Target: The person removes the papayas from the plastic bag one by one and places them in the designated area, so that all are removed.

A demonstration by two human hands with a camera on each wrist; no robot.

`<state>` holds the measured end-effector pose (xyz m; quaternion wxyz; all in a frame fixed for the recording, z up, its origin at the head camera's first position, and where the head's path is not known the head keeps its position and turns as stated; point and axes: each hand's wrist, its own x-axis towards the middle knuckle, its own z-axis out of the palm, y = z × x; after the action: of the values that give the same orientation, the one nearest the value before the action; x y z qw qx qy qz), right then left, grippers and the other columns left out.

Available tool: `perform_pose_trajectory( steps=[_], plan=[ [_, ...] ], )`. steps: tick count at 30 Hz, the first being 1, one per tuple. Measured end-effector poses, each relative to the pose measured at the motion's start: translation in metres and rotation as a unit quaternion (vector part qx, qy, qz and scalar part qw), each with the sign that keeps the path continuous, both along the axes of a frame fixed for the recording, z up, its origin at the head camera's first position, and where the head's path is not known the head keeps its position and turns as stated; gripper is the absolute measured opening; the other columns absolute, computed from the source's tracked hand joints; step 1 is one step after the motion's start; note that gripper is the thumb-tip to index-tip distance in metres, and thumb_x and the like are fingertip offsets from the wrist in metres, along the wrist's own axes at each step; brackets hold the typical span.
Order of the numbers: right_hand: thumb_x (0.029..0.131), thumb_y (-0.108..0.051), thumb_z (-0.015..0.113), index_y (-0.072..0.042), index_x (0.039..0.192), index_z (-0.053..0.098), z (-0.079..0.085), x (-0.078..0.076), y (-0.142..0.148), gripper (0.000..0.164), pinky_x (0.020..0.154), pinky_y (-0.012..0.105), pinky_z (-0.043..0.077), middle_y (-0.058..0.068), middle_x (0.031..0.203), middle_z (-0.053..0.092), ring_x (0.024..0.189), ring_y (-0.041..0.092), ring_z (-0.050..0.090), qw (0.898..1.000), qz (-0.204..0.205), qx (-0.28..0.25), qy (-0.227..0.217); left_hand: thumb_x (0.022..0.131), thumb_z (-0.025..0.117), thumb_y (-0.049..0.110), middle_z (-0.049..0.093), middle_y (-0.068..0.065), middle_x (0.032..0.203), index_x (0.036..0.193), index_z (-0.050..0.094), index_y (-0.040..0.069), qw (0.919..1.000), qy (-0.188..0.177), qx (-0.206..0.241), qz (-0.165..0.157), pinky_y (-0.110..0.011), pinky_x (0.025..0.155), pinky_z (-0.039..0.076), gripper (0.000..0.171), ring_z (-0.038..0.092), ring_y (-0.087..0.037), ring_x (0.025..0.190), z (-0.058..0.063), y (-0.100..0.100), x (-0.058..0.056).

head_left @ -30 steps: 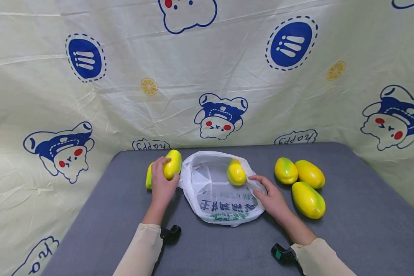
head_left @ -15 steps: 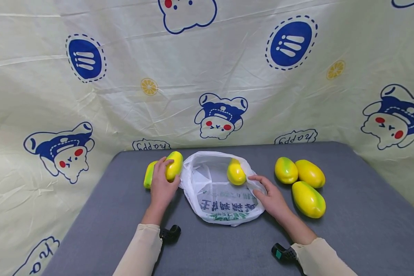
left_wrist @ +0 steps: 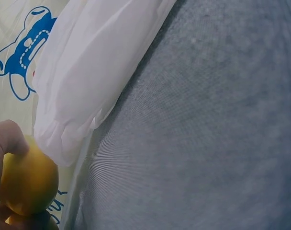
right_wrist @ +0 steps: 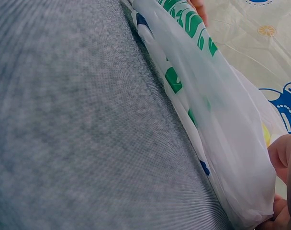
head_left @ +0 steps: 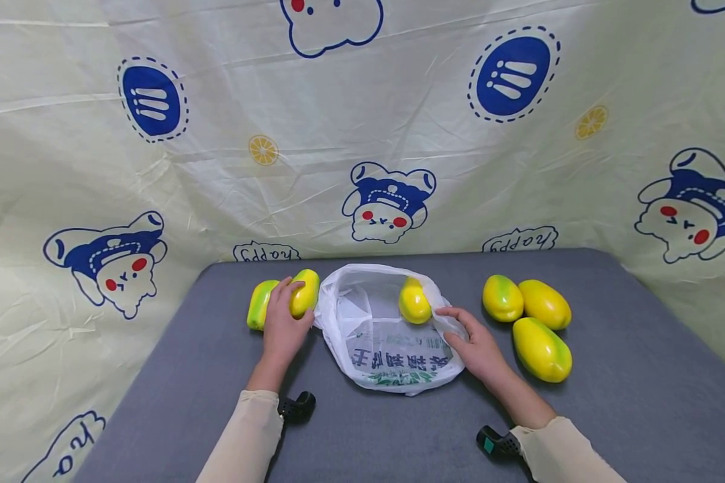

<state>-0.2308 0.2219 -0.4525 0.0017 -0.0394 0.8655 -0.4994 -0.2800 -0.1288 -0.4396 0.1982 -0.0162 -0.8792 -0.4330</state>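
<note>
My left hand (head_left: 282,330) grips a yellow mango (head_left: 305,294), with the thumb on its right side and the fingers over its top. Just left of that hand lies a second, greener mango (head_left: 258,307), partly hidden behind the fingers. A white plastic bag (head_left: 338,345) with dark print and green leaves stands wide at the mouth between both hands. My right hand (head_left: 477,343) pinches the bag's right rim between thumb and fingers. Inside the bag, near that rim, is one mango (head_left: 415,303). The left wrist view shows the gripped mango (left_wrist: 31,184) close beside the bag (left_wrist: 85,72).
Right of the bag lie three more mangoes: one at the back left (head_left: 501,298), one at the back right (head_left: 544,305) and one in front (head_left: 542,350). A grey cloth-covered table (head_left: 393,436) bears everything. Behind it hangs a printed pale curtain (head_left: 217,194).
The mango in my left hand has come slightly down towards me. The greener mango has shifted a little to the left and shows more. My right hand and the bag have stayed in place.
</note>
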Motion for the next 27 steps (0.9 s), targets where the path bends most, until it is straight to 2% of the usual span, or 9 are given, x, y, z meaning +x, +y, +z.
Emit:
perform_pose_trajectory(
  steps=[11, 15, 20, 27],
  plan=[
    [0.101, -0.017, 0.051, -0.021, 0.141, 0.05, 0.0001, -0.0005, -0.0001, 0.04, 0.119, 0.069, 0.016, 0.012, 0.163, 0.031, 0.152, 0.039, 0.023, 1.0, -0.001, 0.004, -0.002, 0.086, 0.069, 0.013, 0.043, -0.005, 0.155, 0.137, 0.06, 0.015, 0.9997, -0.019, -0.013, -0.001, -0.051, 0.116, 0.037, 0.052, 0.041, -0.031, 0.143, -0.0049, -0.0018, -0.0021],
    [0.101, -0.016, 0.051, -0.021, 0.141, 0.05, -0.0005, -0.0001, -0.0002, 0.04, 0.119, 0.069, 0.016, 0.012, 0.163, 0.031, 0.152, 0.039, 0.023, 1.0, 0.0, 0.004, 0.0, 0.086, 0.072, 0.014, 0.046, -0.01, 0.154, 0.139, 0.059, 0.012, 0.9997, -0.024, -0.004, 0.003, -0.052, 0.117, 0.036, 0.055, 0.041, -0.033, 0.144, -0.0063, -0.0031, -0.0019],
    [0.101, -0.016, 0.051, -0.02, 0.141, 0.05, -0.0014, -0.0001, -0.0001, 0.04, 0.119, 0.069, 0.017, 0.013, 0.162, 0.032, 0.151, 0.04, 0.024, 1.0, 0.003, 0.007, 0.006, 0.084, 0.075, 0.013, 0.048, -0.017, 0.151, 0.139, 0.058, 0.007, 0.9996, -0.014, 0.019, 0.015, -0.053, 0.117, 0.035, 0.058, 0.043, -0.037, 0.142, -0.0073, -0.0059, -0.0022],
    [0.101, -0.015, 0.051, -0.019, 0.14, 0.05, -0.0009, 0.0001, -0.0003, 0.04, 0.119, 0.069, 0.017, 0.014, 0.162, 0.033, 0.151, 0.04, 0.024, 1.0, 0.004, 0.007, 0.007, 0.083, 0.076, 0.016, 0.05, -0.018, 0.15, 0.138, 0.059, 0.007, 0.9995, -0.006, 0.018, 0.025, -0.053, 0.116, 0.036, 0.058, 0.044, -0.037, 0.14, -0.0051, -0.0058, -0.0013]
  ],
)
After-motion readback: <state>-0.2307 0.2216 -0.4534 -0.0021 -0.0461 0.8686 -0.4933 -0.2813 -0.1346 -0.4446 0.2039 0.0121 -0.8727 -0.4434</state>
